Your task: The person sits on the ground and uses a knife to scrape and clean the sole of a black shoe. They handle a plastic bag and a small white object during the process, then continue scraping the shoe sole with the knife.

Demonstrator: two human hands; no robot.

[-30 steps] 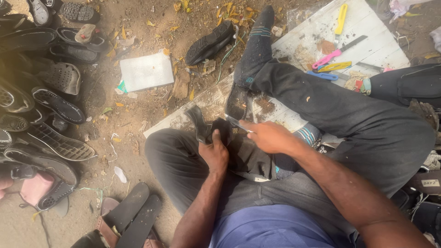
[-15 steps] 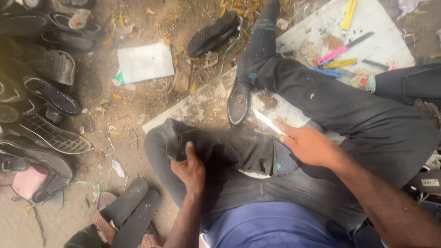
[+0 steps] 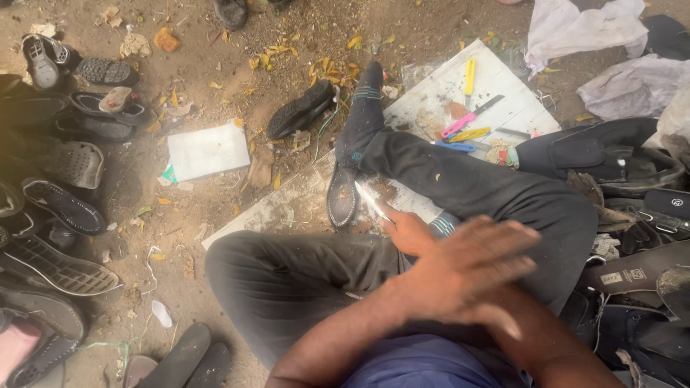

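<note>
While the black shoe sole [image 3: 343,199] lay on the white board [image 3: 438,93] beside the sock foot, the left hand [image 3: 460,269] was lifted from the lap it pressed earlier, fingers spread and empty, blurred. A thin blade [image 3: 371,201] was pinched in the right hand [image 3: 410,231], so cutting seemed paused.

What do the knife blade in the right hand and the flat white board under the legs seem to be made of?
The thin pale knife blade, held in the right hand, looks like bare metal: it shines bright and narrows to a point. The flat white board looks like painted wood or laminate, matte, scuffed and stained; which of these is unclear. The left hand is blurred.
</note>
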